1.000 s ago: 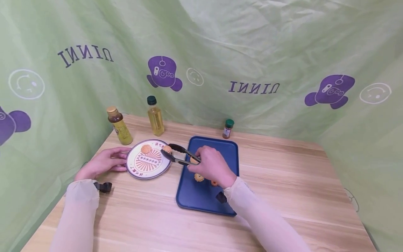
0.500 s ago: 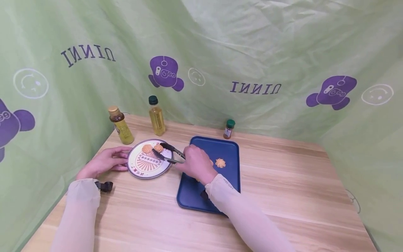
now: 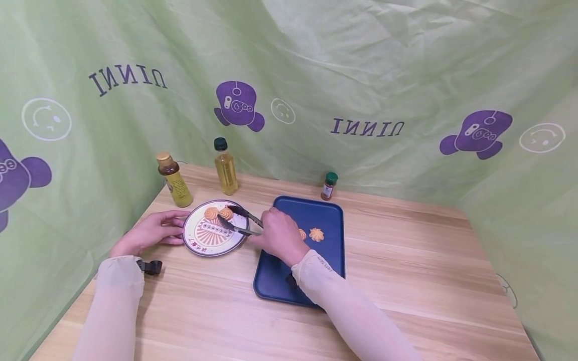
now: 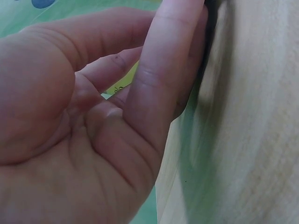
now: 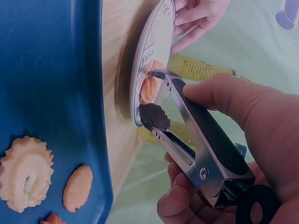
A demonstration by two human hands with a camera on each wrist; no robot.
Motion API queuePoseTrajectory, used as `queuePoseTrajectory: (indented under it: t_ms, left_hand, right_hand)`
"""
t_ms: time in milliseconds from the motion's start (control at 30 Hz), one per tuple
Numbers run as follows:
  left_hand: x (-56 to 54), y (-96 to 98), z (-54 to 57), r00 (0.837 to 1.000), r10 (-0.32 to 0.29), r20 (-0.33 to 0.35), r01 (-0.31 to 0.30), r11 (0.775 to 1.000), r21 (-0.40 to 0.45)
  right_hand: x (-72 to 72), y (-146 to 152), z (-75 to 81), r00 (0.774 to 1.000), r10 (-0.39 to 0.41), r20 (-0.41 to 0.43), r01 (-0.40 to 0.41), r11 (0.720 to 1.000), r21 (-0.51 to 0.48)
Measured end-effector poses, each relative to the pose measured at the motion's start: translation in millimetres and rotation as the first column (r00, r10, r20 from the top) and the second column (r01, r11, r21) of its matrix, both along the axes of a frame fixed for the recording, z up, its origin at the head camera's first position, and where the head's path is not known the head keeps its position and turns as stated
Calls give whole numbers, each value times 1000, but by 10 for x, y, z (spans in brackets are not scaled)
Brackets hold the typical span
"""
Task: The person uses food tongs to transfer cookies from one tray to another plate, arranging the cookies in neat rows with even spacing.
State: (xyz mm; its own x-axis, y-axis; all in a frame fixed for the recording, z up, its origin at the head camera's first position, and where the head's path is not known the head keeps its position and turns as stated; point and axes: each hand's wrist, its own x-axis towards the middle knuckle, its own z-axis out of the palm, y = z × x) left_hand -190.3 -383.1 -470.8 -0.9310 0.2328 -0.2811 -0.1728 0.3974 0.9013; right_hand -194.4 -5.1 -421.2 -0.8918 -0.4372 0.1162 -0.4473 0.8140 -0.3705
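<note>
My right hand grips black-and-steel tongs over the left part of the blue tray. Their dark tips reach onto a white patterned plate, one on each side of a swirled cookie. Beside it on the plate lies another swirled cookie. At the plate's left rim, my left hand rests with fingers loosely extended, fingertips at the edge. On the tray are a flower-shaped cookie, a ring-shaped cookie and an oval cookie; my right hand and forearm hide part of the tray.
Behind the plate stand a bottle with a yellow label and an oil bottle with a dark green cap. A small spice jar is behind the tray. Green curtain surrounds the wooden table.
My right hand has moved left with the tongs, bringing the cookie between their tips further onto the plate, next to the first one. My left hand stays at the rim.
</note>
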Motion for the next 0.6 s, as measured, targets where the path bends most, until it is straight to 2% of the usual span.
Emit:
queuePoseTrajectory:
  t_ms: [333, 600]
  left_hand:
    - [-10, -10, 18, 1000, -8, 1, 8, 1000, 5]
    - [-15, -6, 15, 1000, 7, 25, -7, 1000, -6]
  right_hand:
    - [18, 3, 1, 1000, 7, -13, -7, 1000, -5]
    - [28, 22, 17, 1000, 5, 16, -5, 1000, -14]
